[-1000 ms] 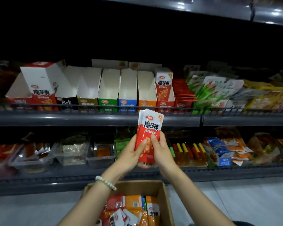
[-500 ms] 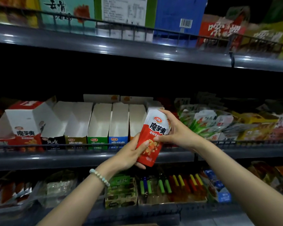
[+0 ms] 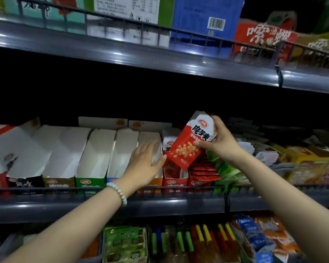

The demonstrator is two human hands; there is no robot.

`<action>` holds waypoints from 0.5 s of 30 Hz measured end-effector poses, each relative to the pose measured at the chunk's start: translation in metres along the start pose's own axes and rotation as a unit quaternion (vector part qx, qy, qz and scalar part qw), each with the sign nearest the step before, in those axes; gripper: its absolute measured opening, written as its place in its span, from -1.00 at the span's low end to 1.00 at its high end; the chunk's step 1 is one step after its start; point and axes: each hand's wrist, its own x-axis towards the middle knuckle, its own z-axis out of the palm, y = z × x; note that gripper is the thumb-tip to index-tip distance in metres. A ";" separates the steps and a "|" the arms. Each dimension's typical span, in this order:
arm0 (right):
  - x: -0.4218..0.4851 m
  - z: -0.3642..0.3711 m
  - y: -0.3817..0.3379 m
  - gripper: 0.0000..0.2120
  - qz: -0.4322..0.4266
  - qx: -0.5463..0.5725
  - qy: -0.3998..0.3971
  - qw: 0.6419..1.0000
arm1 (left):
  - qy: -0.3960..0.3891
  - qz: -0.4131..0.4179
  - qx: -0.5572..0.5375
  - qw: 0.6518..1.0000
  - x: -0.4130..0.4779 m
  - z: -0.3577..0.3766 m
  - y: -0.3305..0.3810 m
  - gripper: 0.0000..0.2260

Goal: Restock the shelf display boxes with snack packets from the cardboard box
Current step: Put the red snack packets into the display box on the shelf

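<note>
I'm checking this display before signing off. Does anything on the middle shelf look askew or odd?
Yes. The big white-and-red box at far left sits tilted against its neighbours. The green-fronted display box and those beside it show bare white insides. The red packets are simply held in the right hand.

I read 魔芋爽 in black on the white upper part of the red snack pkt (image 3: pixel 192 141); the red oval logo above it is too small to make out. Black display box (image 3: pixel 25 184), front: 风吃 in white. Up top, red carton (image 3: pixel 262 35) shows a big white 嗦, rest blurred. Blue carton (image 3: pixel 194 16) has a barcode (image 3: pixel 216 23), digits unreadable. Other labels too blurry.
</note>
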 end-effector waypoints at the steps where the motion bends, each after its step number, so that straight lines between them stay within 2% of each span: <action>1: 0.006 0.001 0.004 -0.34 -0.004 -0.002 0.006 1.000 | -0.006 -0.004 0.028 1.000 0.005 0.005 -0.002 -0.42; 5: 0.021 0.017 0.019 -0.37 -0.026 -0.121 0.013 0.992 | -0.025 -0.010 0.056 0.998 0.015 0.026 -0.012 -0.37; 7: 0.023 0.026 0.028 -0.31 -0.048 -0.188 0.001 0.981 | -0.019 -0.009 0.069 0.997 0.015 0.035 -0.016 -0.34; 12: 0.022 0.044 0.048 -0.25 -0.073 -0.263 -0.055 0.960 | -0.013 -0.003 0.102 0.995 0.012 0.042 -0.017 -0.32; 15: 0.023 0.050 0.055 -0.23 -0.104 -0.388 -0.052 0.914 | -0.020 -0.003 0.103 0.994 0.009 0.040 -0.014 -0.34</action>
